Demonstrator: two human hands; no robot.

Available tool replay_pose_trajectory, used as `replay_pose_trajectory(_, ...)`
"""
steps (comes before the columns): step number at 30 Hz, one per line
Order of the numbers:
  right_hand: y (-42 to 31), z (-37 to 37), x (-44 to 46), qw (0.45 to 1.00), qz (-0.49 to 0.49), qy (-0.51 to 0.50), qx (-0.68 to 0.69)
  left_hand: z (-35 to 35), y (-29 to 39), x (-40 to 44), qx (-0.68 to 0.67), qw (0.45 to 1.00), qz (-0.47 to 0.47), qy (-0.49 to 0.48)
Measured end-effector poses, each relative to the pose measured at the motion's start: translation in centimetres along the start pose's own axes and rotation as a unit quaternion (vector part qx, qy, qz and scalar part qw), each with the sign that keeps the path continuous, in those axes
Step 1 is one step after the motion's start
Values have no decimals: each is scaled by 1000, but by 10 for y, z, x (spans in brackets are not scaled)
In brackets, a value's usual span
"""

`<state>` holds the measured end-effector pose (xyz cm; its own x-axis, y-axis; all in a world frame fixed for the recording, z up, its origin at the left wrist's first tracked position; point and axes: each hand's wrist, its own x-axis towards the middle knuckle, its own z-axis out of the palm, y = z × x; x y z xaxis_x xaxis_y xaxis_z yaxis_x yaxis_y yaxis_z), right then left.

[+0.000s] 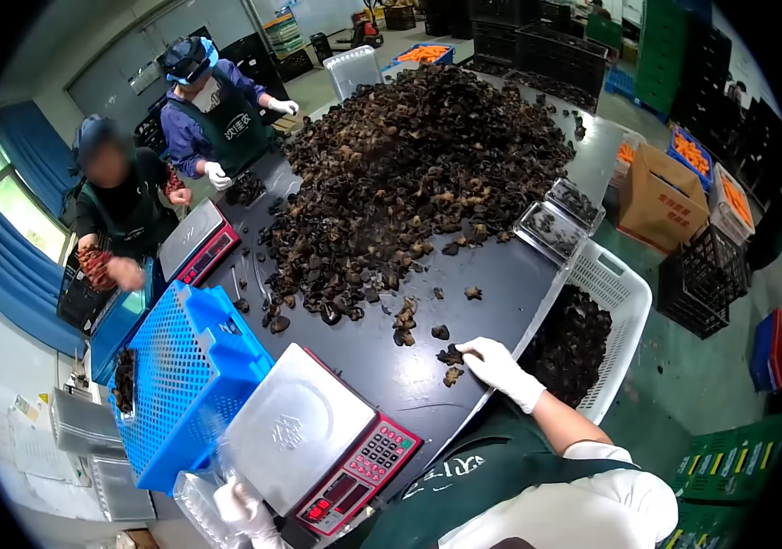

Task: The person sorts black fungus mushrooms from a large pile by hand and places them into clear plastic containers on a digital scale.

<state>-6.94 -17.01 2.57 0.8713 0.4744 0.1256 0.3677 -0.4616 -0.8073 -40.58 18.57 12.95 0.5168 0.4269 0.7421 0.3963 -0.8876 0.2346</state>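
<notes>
My right hand [503,368], in a white glove, reaches over the table's near edge. Its fingertips are pinched at a dark piece of wood ear mushroom [449,355]; a browner piece [452,376] lies just below. At lower left, my gloved left hand [244,511] grips the side of a clear plastic box [200,505], partly blurred. Between my hands stands a digital scale [297,428] with a bare steel plate and lit red digits. A large heap of wood ear mushrooms [409,165] covers much of the dark table [491,297].
A white basket [630,293] of dark mushrooms stands by my right arm. Clear boxes [551,224] sit on the table's right edge. A blue crate [191,380] is left of my scale. Two co-workers [217,114] stand across, near another scale [197,240]. A cardboard box [661,199] is at right.
</notes>
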Motion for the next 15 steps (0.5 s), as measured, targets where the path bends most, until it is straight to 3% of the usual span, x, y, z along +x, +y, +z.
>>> replay_pose_trajectory(3, -15, 8, 16, 996, -87, 6, -12, 22, 15, -10, 6, 981, 94, -171)
replay_pose_trajectory(5, -13, 10, 27, 993, -109, 5, -36, 24, 30, -15, 36, 956, 70, -283)
replay_pose_trajectory(7, -10, 6, 40, 985, -140, 64, -80, 15, 52, -13, 49, 952, 37, -301)
replay_pose_trajectory(9, 28, -3, 66, 976, -121, 98, -151, 10, 100, -12, 7, 985, -38, -166)
replay_pose_trajectory(12, 57, -7, 85, 973, -43, 88, -211, 32, 157, -18, -114, 966, -52, -227)
replay_pose_trajectory(15, 59, 5, 97, 963, -78, 14, -257, 78, 211, -25, -186, 934, -46, -302)
